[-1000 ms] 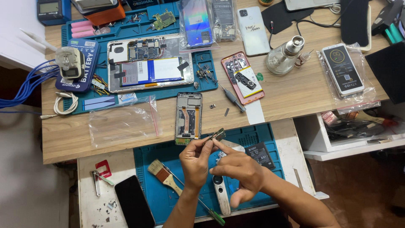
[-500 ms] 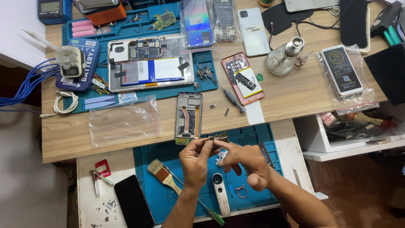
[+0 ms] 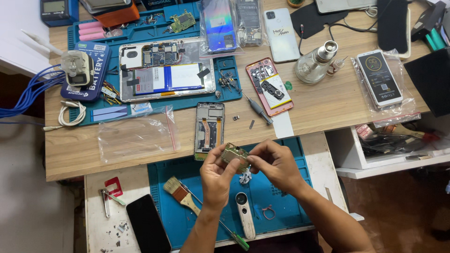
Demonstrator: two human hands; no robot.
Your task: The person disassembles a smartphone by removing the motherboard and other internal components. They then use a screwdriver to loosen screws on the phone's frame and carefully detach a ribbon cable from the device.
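A small greenish circuit board [image 3: 234, 154] is pinched between both my hands, held above a blue work mat [image 3: 286, 206]. My left hand [image 3: 216, 175] grips its left and lower edge. My right hand [image 3: 275, 164] holds its right edge with thumb and fingertips. Just beyond the board lies an opened phone frame [image 3: 209, 130] on the wooden table. Under my hands a small metal part [image 3: 244, 177] rests on the mat.
On the mat lie a brush [image 3: 180, 194], a white handled tool [image 3: 244, 220], a green-tipped screwdriver [image 3: 234, 236] and a small ring [image 3: 268, 213]. A black phone [image 3: 147, 225] sits at left. An opened tablet [image 3: 166, 70], a pink phone back [image 3: 269, 92], a glass bottle [image 3: 315, 65] and a clear bag [image 3: 136, 136] crowd the table.
My hands have drawn closer together over the mat. The thin tool seen in my right hand earlier is no longer visible, and both hands now pinch the circuit board.
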